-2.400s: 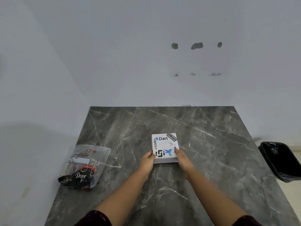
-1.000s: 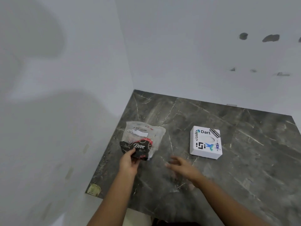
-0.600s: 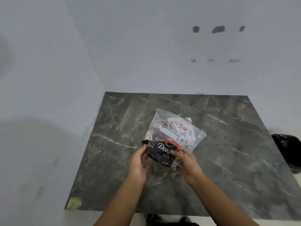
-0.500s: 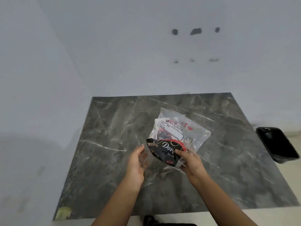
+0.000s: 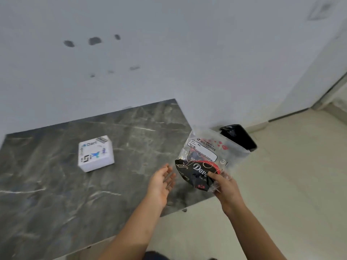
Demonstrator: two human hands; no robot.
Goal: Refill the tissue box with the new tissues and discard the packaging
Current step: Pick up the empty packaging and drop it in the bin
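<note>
Crinkly tissue packaging (image 5: 207, 162) pinched only by my right hand (image 5: 226, 186), left hand (image 5: 161, 182) spread empty; may slip short of the bin (image 5: 239, 136).

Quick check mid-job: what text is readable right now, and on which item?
"Dove": black band of the plastic tissue packaging held in the right hand.
"BIG TISSUES": the packaging's white label; its smaller print is unreadable.
"Dart": top of the white tissue box; its other stickers are blurred.

Dark marble table (image 5: 56, 194) against white wall (image 5: 169, 53); dark smudges on wall; beige floor (image 5: 291, 184).
</note>
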